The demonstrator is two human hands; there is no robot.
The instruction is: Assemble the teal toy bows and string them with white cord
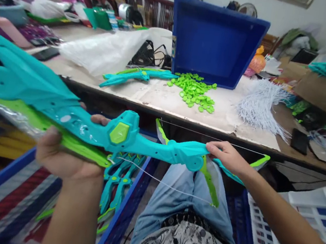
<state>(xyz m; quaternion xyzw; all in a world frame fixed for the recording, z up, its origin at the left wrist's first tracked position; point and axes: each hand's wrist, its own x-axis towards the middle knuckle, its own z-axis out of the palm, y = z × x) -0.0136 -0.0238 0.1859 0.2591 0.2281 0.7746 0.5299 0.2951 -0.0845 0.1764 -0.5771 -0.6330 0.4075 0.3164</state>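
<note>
A teal and lime-green toy bow [153, 147] stretches across the view above my lap. My left hand [69, 159] grips its left part from below, thumb and fingers wrapped round the teal body and a green limb. A green hexagonal cap [119, 133] sits on its middle. My right hand [227, 157] pinches the teal right end near the round joint. A slack white string [155, 177] runs below the body to the tip of a green limb [210, 183]. Behind the right hand, a second string [198, 132] spans between green tips; which bow it belongs to I cannot tell.
On the table [154, 98] lie green caps [196, 92] before a tilted blue bin [213, 44], a teal bow [139, 76] and white strings [262, 105]. Below left, a blue crate [121, 213] holds several bows. A white basket [274, 234] stands at right.
</note>
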